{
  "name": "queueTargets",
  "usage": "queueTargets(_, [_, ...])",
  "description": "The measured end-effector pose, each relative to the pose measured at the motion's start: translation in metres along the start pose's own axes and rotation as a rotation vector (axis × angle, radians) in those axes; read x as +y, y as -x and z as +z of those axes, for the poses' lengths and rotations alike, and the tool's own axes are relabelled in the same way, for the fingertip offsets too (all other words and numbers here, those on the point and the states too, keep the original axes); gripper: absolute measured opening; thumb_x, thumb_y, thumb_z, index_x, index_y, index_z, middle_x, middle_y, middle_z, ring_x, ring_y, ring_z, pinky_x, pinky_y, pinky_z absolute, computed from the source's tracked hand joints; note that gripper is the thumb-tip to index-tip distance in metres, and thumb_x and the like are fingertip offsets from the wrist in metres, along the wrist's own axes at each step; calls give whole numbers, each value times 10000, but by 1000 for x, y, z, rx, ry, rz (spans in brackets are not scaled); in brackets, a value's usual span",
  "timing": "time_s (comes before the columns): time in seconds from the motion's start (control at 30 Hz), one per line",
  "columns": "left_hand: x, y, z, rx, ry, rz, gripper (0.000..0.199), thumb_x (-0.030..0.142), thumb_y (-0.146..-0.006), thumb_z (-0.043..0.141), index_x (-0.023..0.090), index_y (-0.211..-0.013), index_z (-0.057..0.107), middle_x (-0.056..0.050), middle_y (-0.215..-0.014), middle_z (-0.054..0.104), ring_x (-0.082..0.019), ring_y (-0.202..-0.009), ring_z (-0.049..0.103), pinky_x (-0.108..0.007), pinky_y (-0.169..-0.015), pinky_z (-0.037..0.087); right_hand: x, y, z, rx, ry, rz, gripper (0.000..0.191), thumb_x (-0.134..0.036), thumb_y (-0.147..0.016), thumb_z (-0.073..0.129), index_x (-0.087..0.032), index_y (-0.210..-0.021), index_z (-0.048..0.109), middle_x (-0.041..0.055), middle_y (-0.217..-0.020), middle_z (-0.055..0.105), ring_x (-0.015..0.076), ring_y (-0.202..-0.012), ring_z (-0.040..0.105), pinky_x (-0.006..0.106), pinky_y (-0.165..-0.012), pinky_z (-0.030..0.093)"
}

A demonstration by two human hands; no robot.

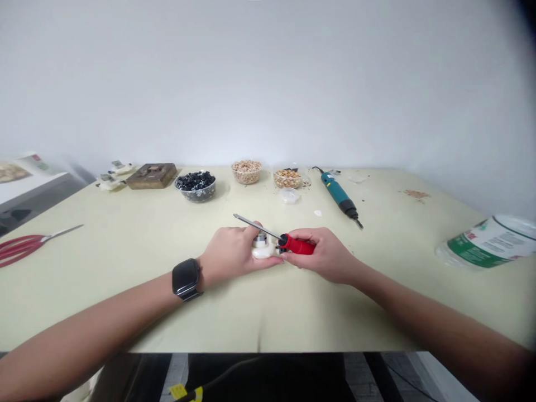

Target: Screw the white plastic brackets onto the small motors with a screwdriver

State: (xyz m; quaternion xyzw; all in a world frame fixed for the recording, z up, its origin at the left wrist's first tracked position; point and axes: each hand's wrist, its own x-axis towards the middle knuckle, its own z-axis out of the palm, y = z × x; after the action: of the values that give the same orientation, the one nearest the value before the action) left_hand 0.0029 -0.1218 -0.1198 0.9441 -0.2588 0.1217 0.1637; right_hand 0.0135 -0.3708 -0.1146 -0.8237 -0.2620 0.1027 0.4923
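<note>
Screwdriver (297, 244), red-handled, gripped in right hand (324, 255); shaft angled across white plastic part (263, 251), held by left hand (230, 255) near centre of surface (125, 296); part not yet set down.

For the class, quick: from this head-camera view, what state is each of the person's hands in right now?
Left hand: closed, holding a white part with a metal centre.
Right hand: closed, holding a red-handled screwdriver.
</note>
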Motion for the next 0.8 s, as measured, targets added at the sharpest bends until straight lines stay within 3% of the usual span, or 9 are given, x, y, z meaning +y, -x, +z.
queueTargets(0.27, [-2,1,-4,-55,180,-35,725,886,-861,558,177,-1006,613,-45,-816,702,-214,-683,653,-306,-634,378,3,0,6,25,-31,-57,248,-410,-888,789,-168,-876,740,3,-772,600,112,-720,486,247,-652,391])
queueTargets(0.57, [-3,-2,-5,-35,316,5,643,822,-861,623,185,-929,574,-11,-748,639,-156,-620,551,-271,-603,325,3,2,8,18,-47,-64,208,-375,-896,770,-169,-906,744,7,-795,634,116,-731,512,244,-656,395])
queueTargets(0.8, [-6,-3,2,-65,377,-50,599,773,-867,650,188,-957,559,2,-725,617,-153,-614,539,-267,-596,306,1,7,18,157,78,-126,217,-367,-905,758,-175,-840,678,-12,-766,619,104,-709,511,233,-647,402])
